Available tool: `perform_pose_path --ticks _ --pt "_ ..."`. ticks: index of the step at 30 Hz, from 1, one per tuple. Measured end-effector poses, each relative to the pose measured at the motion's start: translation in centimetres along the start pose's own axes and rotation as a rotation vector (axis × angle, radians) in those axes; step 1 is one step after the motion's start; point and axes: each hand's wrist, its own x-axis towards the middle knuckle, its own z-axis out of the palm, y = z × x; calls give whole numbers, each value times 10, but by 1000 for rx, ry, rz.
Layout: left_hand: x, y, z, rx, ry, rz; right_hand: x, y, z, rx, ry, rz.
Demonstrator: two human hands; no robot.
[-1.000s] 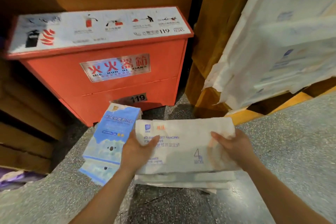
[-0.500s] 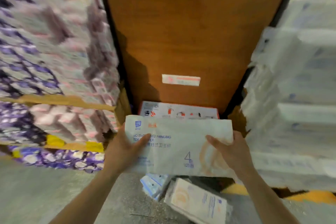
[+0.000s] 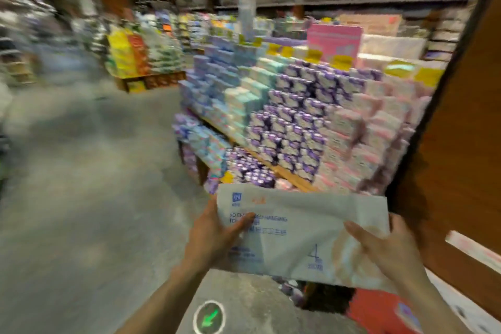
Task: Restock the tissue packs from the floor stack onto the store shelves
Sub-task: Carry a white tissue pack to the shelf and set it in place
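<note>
Grey speckled floor [image 3: 81, 198]: fills the left side, blurred
Yellow and orange stack [image 3: 126, 54]: far back, on a low wooden stand
Round floor sticker [image 3: 209, 317], green arrow: bottom centre, beside the left forearm
Left hand [image 3: 214, 236]: clamped on the left end of the tissue pack, thumb curled over its printed face
Tissue pack [image 3: 303, 241]: white, flat, blue lettering; held in the air between the two hands, which are apart, in front of the tiered shelves
Shelves [image 3: 292, 127]: blue, green, purple and pink packs in stepped rows
Right hand [image 3: 390, 249]: clamped on the right end, thumb on top
Wooden panel [image 3: 461, 144]: right edge
Red box [image 3: 379, 312]: bottom right, partly hidden
</note>
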Motion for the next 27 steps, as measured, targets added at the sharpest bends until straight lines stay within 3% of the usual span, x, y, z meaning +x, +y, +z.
perform_pose_path --ticks 11,21,27 --pt "5 -191 -340 121 516 -162 -92 -198 350 119 -431 -347" --pt "-5 -332 -529 160 871 -407 -173 -332 639 145 -884 -601" --pt "28 -378 -649 254 1108 -480 -213 -435 818 254 -1099 -725"
